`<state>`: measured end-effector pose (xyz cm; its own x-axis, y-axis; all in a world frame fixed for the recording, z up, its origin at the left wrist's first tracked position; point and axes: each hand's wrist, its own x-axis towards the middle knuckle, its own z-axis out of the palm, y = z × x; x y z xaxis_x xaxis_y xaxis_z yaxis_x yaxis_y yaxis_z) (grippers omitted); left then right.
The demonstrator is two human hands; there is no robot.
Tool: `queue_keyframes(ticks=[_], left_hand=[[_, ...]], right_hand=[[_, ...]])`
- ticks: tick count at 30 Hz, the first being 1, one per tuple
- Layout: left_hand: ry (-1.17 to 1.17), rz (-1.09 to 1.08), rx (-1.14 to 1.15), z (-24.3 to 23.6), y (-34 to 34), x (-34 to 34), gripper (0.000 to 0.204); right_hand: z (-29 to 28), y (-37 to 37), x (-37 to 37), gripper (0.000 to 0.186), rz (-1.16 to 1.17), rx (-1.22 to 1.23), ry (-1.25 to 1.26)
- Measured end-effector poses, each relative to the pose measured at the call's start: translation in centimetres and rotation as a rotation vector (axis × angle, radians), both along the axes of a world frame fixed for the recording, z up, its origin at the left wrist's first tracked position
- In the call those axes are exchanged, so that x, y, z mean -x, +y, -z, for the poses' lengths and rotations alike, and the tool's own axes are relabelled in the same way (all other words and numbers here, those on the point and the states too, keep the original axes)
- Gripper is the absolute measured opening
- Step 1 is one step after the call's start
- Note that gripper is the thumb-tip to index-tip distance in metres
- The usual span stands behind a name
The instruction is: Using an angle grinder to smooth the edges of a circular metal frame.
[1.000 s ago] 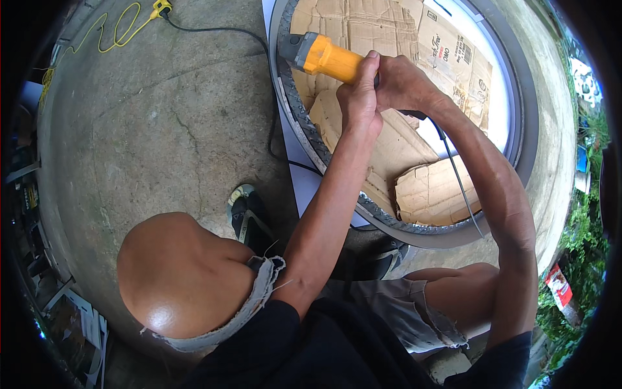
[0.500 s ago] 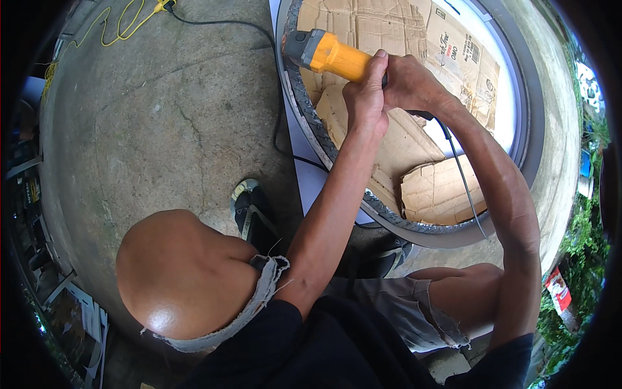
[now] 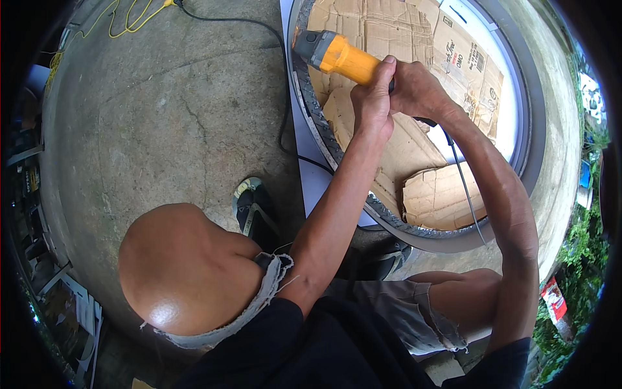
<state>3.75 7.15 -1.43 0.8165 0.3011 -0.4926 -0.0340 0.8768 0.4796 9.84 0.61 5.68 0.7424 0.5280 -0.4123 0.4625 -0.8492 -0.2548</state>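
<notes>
A yellow angle grinder with a dark grey head lies slantwise over the left side of a large round grey rim. Its head meets the rim's rough dark inner band, where a small orange glow shows; the disc itself is hidden. My left hand is closed round the rear of the yellow body, thumb on top. Beside and partly behind it, my right hand grips the grinder's back end. From below the right hand a black cord hangs down across the rim.
Flattened brown cardboard lies inside the rim, over a white surface. A black cable joins a yellow extension cord on the concrete floor. My bare knee is at lower left. Plants grow at the right.
The rim, grinder and both hands appear slightly further right and lower in the picture, as does much of the floor. Both hands keep their hold on the grinder.
</notes>
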Motion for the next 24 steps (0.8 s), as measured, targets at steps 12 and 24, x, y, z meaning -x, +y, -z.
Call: queue_keyframes(ticks=[12, 24], left_hand=[[0.009, 0.016, 0.006, -0.2, -0.1, 0.2, 0.049], [0.030, 0.044, 0.003, -0.4, -0.1, 0.0, 0.046]], right_hand=[[-1.3, 0.2, -0.1, 0.047, -0.018, 0.034, 0.028], [-1.3, -0.1, 0.0, 0.046, -0.007, 0.025, 0.011]])
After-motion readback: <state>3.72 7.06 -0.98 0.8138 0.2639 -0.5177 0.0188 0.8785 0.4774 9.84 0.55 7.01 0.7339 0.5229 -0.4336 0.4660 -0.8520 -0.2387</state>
